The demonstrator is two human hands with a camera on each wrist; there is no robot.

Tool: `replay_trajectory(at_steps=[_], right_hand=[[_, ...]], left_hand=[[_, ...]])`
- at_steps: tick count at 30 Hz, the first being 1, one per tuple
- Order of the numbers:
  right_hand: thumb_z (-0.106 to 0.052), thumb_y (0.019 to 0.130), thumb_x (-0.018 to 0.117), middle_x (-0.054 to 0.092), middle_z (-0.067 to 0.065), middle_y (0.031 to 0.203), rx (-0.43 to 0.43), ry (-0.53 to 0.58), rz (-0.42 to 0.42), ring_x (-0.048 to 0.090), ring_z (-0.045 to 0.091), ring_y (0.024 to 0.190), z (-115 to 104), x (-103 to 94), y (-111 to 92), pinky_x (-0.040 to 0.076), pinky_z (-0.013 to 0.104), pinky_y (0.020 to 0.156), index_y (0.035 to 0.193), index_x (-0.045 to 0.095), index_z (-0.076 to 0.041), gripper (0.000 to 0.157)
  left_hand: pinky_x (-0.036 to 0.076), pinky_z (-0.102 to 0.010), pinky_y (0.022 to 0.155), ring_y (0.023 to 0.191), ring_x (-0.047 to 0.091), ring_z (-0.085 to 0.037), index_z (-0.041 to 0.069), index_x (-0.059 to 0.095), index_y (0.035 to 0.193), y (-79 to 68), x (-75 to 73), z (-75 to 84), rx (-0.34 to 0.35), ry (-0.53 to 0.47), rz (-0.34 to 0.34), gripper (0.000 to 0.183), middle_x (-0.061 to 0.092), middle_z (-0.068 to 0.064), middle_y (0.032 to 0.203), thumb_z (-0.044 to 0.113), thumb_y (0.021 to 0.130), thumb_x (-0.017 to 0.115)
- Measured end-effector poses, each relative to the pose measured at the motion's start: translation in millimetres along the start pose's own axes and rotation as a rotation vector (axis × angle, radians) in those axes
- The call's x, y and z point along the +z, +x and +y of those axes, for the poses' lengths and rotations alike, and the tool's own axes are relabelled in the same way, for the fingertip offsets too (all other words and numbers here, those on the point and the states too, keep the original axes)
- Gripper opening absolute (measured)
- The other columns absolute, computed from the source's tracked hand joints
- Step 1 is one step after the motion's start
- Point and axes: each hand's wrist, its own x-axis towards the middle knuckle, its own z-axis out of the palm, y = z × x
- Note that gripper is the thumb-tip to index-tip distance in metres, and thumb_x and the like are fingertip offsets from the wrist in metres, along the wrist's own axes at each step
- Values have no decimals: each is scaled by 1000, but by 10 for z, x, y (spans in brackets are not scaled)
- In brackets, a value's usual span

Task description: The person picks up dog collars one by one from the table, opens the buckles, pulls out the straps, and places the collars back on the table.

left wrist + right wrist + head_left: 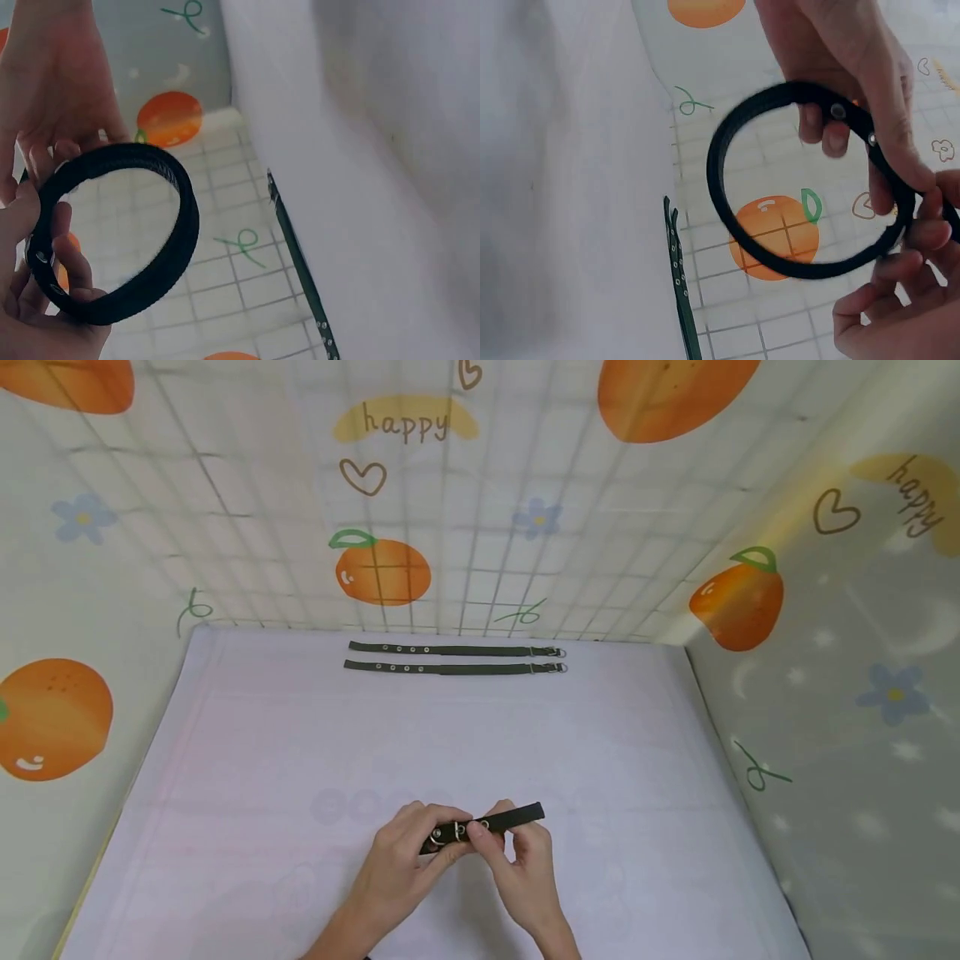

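A dark collar point(519, 817) with a metal buckle, ring and eyelets is held up over the table's front middle. In both wrist views the collar point(187, 217) point(716, 172) is bent into a round loop. My left hand point(401, 858) pinches it by the buckle, thumb below and fingers above. With thumb and fingers, my right hand point(525, 866) grips the strap just right of the buckle, and the free end sticks out past it. Fingers partly cover the strap around the buckle.
Two similar dark green collars, a farther one point(480, 651) and a nearer one point(480, 669), lie straight and parallel at the back of the white table point(300, 735). Patterned cloth walls point(285, 552) rise behind and on both sides.
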Motion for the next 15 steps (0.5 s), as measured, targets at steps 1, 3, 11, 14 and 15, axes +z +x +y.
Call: replay_trajectory(at_steps=[1,3,11,14,15], right_hand=[[8,100,67,52,1,72,25,29,5,48,9,72,-11,4,-3,43,30,69,85,66,-15,26],[9,102,63,52,3,73,88,96,16,48,10,72,-38,9,-9,45,30,68,85,67,-9,24],[3,105,60,51,-8,76,304,193,94,46,7,71,-117,29,-23,41,30,64,86,67,-3,21],[4,105,60,56,-10,82,291,202,49,52,5,76,-98,13,-26,47,27,70,90,67,-3,18],[4,105,60,57,-10,85,271,203,22,54,4,80,-85,5,-27,49,27,74,93,68,-3,16]], left_hand=[[50,-9,77,85,63,-6,18,71,122,0,8,5,-4,-1,2,35,78,8,103,25,91,87],[53,-9,79,88,66,-7,18,71,122,-4,27,19,-26,-29,9,33,77,7,105,22,93,86],[63,-16,73,87,78,-9,12,70,121,-1,87,74,-120,-246,50,30,78,-3,106,7,94,83],[63,-17,69,85,77,-7,12,71,120,5,78,76,-127,-277,62,30,80,-5,105,4,94,83],[63,-17,67,84,77,-6,12,72,120,8,69,75,-133,-280,67,30,80,-5,105,4,94,83]])
